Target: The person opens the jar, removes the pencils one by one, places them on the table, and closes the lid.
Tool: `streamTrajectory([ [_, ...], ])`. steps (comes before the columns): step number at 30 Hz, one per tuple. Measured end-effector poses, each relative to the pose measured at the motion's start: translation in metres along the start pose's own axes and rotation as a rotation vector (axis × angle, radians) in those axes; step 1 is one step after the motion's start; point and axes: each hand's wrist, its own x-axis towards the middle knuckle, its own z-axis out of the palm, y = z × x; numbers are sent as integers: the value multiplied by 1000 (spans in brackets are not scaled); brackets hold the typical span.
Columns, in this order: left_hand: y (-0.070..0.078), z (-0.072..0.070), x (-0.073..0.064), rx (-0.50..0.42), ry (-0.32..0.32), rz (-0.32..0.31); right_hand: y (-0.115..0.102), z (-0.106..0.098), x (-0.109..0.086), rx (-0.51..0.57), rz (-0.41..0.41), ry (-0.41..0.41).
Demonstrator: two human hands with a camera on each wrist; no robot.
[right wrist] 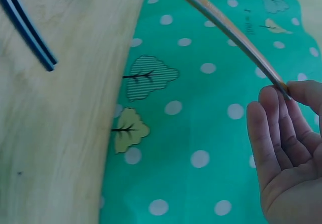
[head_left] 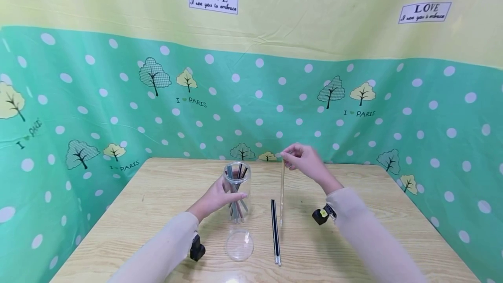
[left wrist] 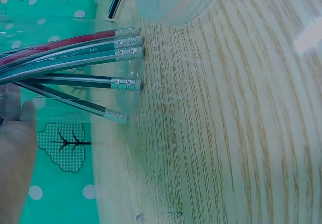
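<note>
My left hand (head_left: 214,200) grips a clear round jar (head_left: 237,181) around its side, thumb across the front. Several pencils (left wrist: 75,55), mostly dark green and black with one red, lean inside it, their silver eraser ends (left wrist: 126,53) down at the jar's bottom. To the right, my right hand (head_left: 308,163) pinches a gold-coloured pencil (head_left: 282,191) by its upper end between thumb and fingertips. That pencil hangs nearly upright over the table. In the right wrist view it runs from the fingertips (right wrist: 282,88) toward the upper left.
Two dark striped pencils (head_left: 275,232) lie side by side on the wooden table (head_left: 157,204), right of the jar. A clear round lid (head_left: 239,245) lies in front of the jar. A green and yellow printed curtain (head_left: 251,86) hangs behind the table's back edge and along the sides.
</note>
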Motion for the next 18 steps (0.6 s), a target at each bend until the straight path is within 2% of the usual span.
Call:
streamTrajectory([
  [7,-26,-1,11,-2,36,-8,28,14,-2,-32,110,-39],
  [12,-28,0,11,15,45,-2,46,25,-6,-30,152,-78],
  [18,-28,0,10,34,57,-29,69,34,-8,-52,178,-133],
])
